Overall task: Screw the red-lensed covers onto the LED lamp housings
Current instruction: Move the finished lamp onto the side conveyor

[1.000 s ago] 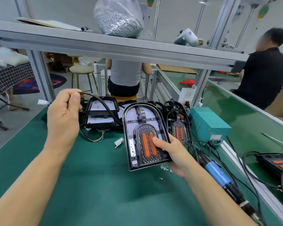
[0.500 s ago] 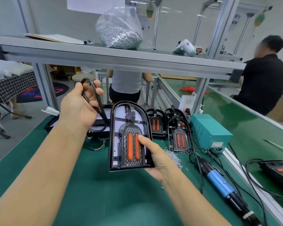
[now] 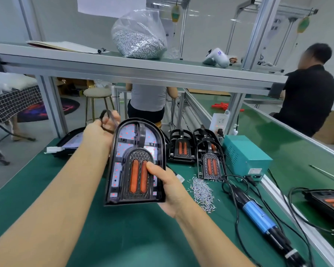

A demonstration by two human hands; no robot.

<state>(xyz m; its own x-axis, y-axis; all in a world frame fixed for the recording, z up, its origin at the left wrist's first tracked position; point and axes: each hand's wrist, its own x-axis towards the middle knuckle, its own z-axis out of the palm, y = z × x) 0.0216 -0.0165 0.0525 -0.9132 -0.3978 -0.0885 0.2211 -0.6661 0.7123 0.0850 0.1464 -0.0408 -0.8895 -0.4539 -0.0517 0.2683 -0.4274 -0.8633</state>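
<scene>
My right hand (image 3: 168,187) grips a black arched LED lamp housing (image 3: 135,160) at its lower right corner, thumb pressed on the red-lensed cover (image 3: 138,175) in its front. The lamp is lifted upright above the green mat. Behind its upper left edge, my left hand (image 3: 98,132) pinches the lamp's black cable (image 3: 109,120) in a loop. Several more lamps with red lenses (image 3: 210,162) stand at the back right. A heap of small screws (image 3: 202,191) lies on the mat beside a blue electric screwdriver (image 3: 258,214).
A teal power box (image 3: 245,157) sits right of the lamps. An open lamp housing (image 3: 71,143) lies at the back left. A low metal shelf (image 3: 143,72) carries a bag of screws (image 3: 139,39). Another lamp (image 3: 328,201) lies at the far right; two people sit beyond.
Both hands have raised the lamp off the mat and turned it upright toward me. My left hand drew the cable up and in behind the lamp's top.
</scene>
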